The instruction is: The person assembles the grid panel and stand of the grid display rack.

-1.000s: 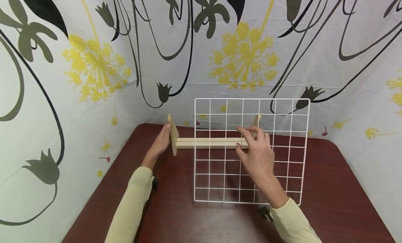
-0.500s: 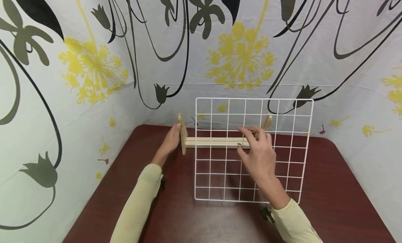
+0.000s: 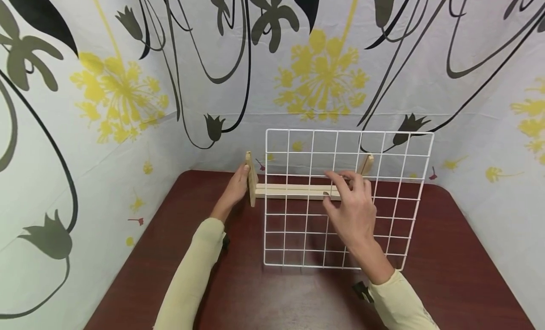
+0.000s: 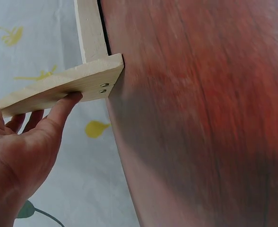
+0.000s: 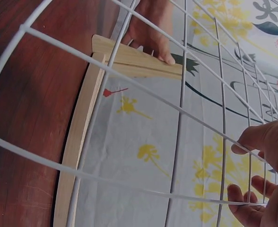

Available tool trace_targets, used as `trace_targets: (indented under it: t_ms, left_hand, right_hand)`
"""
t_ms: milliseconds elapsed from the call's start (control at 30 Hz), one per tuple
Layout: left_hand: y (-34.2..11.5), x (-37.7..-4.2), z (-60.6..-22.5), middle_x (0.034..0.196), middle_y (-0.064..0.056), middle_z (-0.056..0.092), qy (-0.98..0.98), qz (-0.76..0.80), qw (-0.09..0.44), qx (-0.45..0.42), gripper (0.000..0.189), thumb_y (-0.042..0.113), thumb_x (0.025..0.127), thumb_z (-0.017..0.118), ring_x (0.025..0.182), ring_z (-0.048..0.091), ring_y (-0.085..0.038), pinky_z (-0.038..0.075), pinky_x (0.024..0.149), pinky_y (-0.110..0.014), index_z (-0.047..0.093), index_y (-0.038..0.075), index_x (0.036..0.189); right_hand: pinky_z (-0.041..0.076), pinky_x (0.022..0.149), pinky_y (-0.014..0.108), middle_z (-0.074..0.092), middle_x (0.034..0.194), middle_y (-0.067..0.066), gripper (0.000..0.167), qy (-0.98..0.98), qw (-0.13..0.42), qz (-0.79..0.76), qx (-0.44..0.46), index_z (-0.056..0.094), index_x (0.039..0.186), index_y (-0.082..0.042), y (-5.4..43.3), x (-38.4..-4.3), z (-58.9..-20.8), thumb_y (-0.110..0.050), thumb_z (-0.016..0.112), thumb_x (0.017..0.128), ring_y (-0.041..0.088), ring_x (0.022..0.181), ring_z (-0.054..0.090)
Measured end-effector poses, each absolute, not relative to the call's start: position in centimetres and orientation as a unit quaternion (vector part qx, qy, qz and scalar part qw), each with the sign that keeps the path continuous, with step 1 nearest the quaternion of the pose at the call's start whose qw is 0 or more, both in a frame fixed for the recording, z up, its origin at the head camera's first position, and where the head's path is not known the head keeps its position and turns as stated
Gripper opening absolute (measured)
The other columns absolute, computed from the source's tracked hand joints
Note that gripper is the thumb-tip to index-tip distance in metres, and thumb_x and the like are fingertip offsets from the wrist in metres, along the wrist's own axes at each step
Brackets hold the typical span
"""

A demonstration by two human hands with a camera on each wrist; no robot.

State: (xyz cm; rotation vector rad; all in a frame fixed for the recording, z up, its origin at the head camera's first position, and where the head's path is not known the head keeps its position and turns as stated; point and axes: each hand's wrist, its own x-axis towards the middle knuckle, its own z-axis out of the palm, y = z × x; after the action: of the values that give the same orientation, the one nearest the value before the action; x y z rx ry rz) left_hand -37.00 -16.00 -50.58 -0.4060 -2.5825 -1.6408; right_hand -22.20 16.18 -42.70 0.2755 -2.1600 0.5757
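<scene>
Near the back of the table lies a pale wooden stand with a long crossbar [image 3: 281, 191] and an upright end piece on either side. My left hand [image 3: 233, 188] holds the left end piece [image 4: 68, 90], with fingers against its outer face, where two screw heads show. Closer to me, a white wire grid panel [image 3: 306, 215] stands roughly upright, slightly tilted. My right hand [image 3: 354, 210] grips its wires near the middle with bent fingers, thumb and index apart. This hand hides part of the crossbar; the right end piece [image 3: 367, 164] shows through the mesh.
A dark red wooden table [image 3: 289, 301] lies below, with rounded back corners. White fabric with a floral print [image 3: 238, 98] hangs behind and on both sides, close to the table's back edge. Dark camera mounts [image 3: 362, 291] sit on the wrists.
My left hand and the wooden stand have shifted right, further behind the grid. The grid's lower edge has risen a little and its right side spreads wider. My right hand stays almost in place.
</scene>
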Motion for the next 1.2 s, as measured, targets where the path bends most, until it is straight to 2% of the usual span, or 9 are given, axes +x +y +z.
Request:
trace_targets:
  t_ms: [233, 467, 700, 1033, 1100, 1200]
  left_hand:
    - [-14.8, -37.8, -50.8, 0.136, -0.032, 0.057, -0.835, -0.53, 0.037, -0.14, 0.065, 0.045, 0.117, 0.019, 0.132, 0.056, -0.043, 0.045, 0.117, -0.059, 0.024, 0.002, 0.165]
    - [-14.0, -38.0, -50.8, 0.13, -0.029, 0.061, -0.831, -0.539, 0.01, -0.133, 0.066, 0.05, 0.116, 0.019, 0.111, 0.062, -0.042, 0.054, 0.094, -0.055, 0.022, 0.009, 0.167]
    - [-13.5, -38.3, -50.8, 0.149, -0.031, 0.05, -0.836, -0.532, 0.007, -0.133, 0.069, 0.053, 0.115, 0.019, 0.125, 0.06, -0.045, 0.054, 0.101, -0.058, 0.021, 0.009, 0.168]
    - [-12.8, -38.7, -50.8, 0.159, -0.028, 0.044, -0.846, -0.517, 0.013, -0.129, 0.068, 0.051, 0.115, 0.022, 0.124, 0.061, -0.046, 0.054, 0.103, -0.059, 0.024, 0.008, 0.168]
    - [-12.8, -38.8, -50.9, 0.157, -0.029, 0.045, -0.849, -0.512, 0.015, -0.128, 0.069, 0.052, 0.115, 0.022, 0.121, 0.062, -0.045, 0.053, 0.105, -0.058, 0.023, 0.008, 0.168]
    - [-12.8, -38.8, -50.8, 0.149, -0.029, 0.05, -0.851, -0.509, 0.02, -0.127, 0.068, 0.052, 0.115, 0.022, 0.109, 0.064, -0.041, 0.053, 0.102, -0.055, 0.025, 0.008, 0.167]
  right_hand:
    - [0.052, 0.053, 0.049, 0.065, 0.128, 0.012, 0.058, -0.862, 0.441, 0.225, 0.105, 0.071, 0.132, -0.026, 16.4, -22.0, -42.5, -0.007, 0.084, 0.079, 0.038, 0.097, 0.058]
    - [0.051, 0.053, 0.05, 0.066, 0.126, 0.012, 0.058, -0.853, 0.455, 0.232, 0.109, 0.072, 0.13, -0.026, 16.5, -22.2, -42.5, -0.005, 0.084, 0.078, 0.037, 0.096, 0.058]
    - [0.054, 0.058, 0.049, 0.064, 0.129, 0.012, 0.054, -0.863, 0.441, 0.222, 0.11, 0.071, 0.132, -0.024, 16.6, -22.1, -42.3, -0.008, 0.084, 0.082, 0.039, 0.099, 0.057]
    - [0.051, 0.061, 0.049, 0.064, 0.129, 0.015, 0.054, -0.849, 0.463, 0.227, 0.116, 0.071, 0.13, -0.022, 16.6, -23.4, -41.5, -0.005, 0.085, 0.081, 0.038, 0.095, 0.055]
    - [0.05, 0.062, 0.049, 0.064, 0.128, 0.015, 0.053, -0.842, 0.473, 0.232, 0.118, 0.072, 0.13, -0.022, 16.4, -23.9, -41.3, -0.004, 0.085, 0.081, 0.038, 0.094, 0.055]
    - [0.05, 0.066, 0.05, 0.064, 0.127, 0.017, 0.052, -0.832, 0.486, 0.237, 0.122, 0.072, 0.13, -0.022, 16.3, -24.7, -40.8, -0.004, 0.085, 0.082, 0.039, 0.095, 0.055]
